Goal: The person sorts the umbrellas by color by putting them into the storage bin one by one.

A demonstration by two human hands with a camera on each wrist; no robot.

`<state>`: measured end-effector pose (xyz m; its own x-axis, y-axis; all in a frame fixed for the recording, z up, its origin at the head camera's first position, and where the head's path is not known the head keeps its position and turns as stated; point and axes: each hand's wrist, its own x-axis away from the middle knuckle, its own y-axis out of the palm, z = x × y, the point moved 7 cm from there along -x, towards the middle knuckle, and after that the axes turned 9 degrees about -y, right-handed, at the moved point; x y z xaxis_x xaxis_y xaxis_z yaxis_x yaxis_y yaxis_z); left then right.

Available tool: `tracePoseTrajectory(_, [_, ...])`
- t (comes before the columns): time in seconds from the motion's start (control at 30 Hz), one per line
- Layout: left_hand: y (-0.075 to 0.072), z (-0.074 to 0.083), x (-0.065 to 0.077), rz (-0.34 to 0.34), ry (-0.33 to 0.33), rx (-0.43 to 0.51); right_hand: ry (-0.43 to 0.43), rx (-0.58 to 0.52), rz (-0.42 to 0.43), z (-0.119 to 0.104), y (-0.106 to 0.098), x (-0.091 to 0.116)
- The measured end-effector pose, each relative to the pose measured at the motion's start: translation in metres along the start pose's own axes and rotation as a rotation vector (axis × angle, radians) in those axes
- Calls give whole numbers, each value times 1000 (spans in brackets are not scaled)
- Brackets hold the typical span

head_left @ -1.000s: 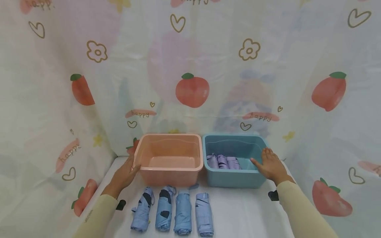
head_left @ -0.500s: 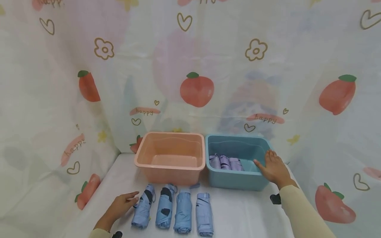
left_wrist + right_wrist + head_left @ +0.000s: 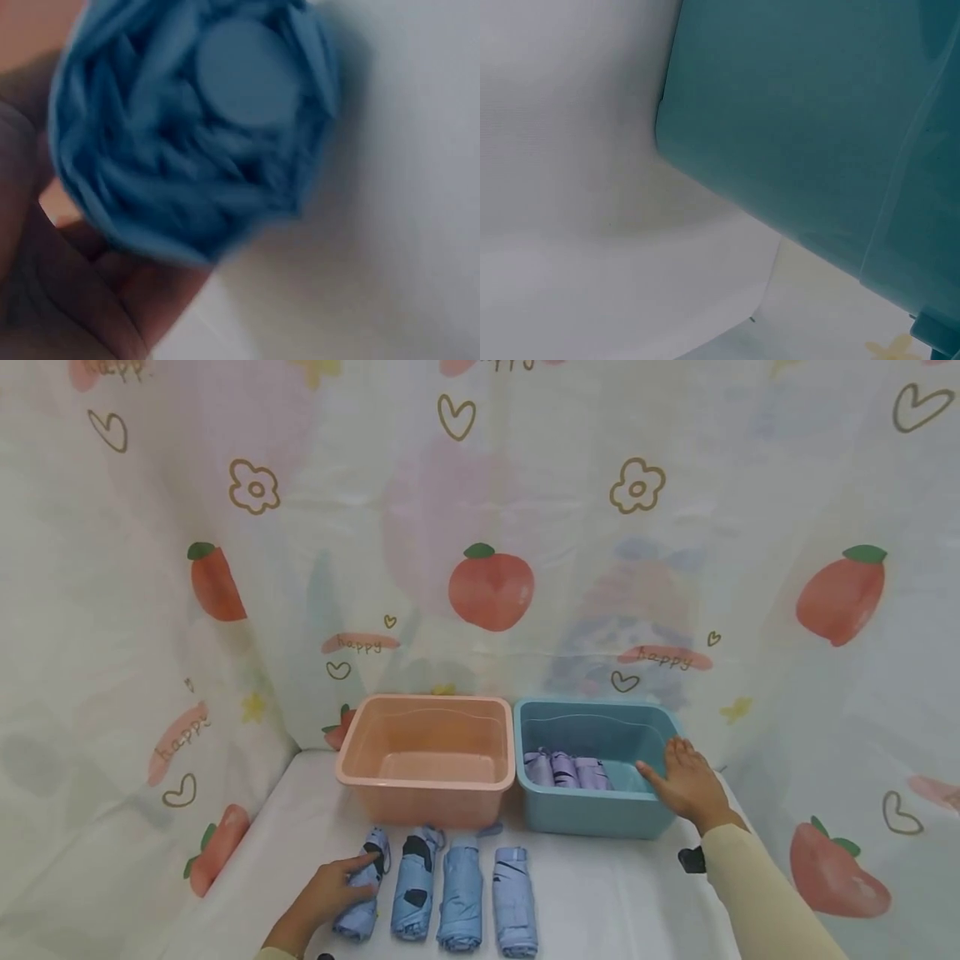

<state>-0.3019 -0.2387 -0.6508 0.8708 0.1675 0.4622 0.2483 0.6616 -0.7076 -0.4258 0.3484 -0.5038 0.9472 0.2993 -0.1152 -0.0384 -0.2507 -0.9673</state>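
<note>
My left hand [image 3: 324,895] grips the leftmost folded umbrella [image 3: 356,924], a blue one with black patches, thumb and fingers to either side of it. In the left wrist view the gathered round end of this umbrella [image 3: 172,161] faces the camera, with fingers [image 3: 161,292] around its side. Three more folded blue umbrellas lie in a row to its right: one with black patches [image 3: 411,881], a plain one [image 3: 461,897] and a paler one [image 3: 514,902]. My right hand [image 3: 692,785] rests with fairly straight fingers on the right rim of the teal bin [image 3: 600,814].
Several folded lilac umbrellas [image 3: 564,770] lie inside the teal bin at its left. A peach bin [image 3: 427,806] stands beside it with nothing in it. White cloth covers the table [image 3: 600,893]; a fruit-printed curtain [image 3: 555,527] hangs behind and at the sides.
My left hand has left the peach bin's left rim, come down toward the front and taken hold of the leftmost umbrella. My right hand has stayed on the teal bin.
</note>
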Motion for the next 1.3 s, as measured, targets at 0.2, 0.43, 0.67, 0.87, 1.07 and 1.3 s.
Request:
tracePoseTrajectory(0.2, [-4,14,4,19,29,-57,-11,18,12,0,-1,0])
tracePoseTrajectory(0.43, [-15,16,9,27,121,-71,8,19,9,2,1,-2])
tracePoseTrajectory(0.67, [-44,33,30,59,227,-80,13,21,9,0,1,-2])
tracePoseTrajectory(0.87, [-74,66,56,72,354,-107,21,18,4,1,1,2])
tracePoseTrajectory(1.07, [-100,100,67,74,424,-151,22,24,-4,5,4,1])
tracePoseTrajectory(1.3, [-125,138,66,9,583,-170,18,19,-2,4,1,0])
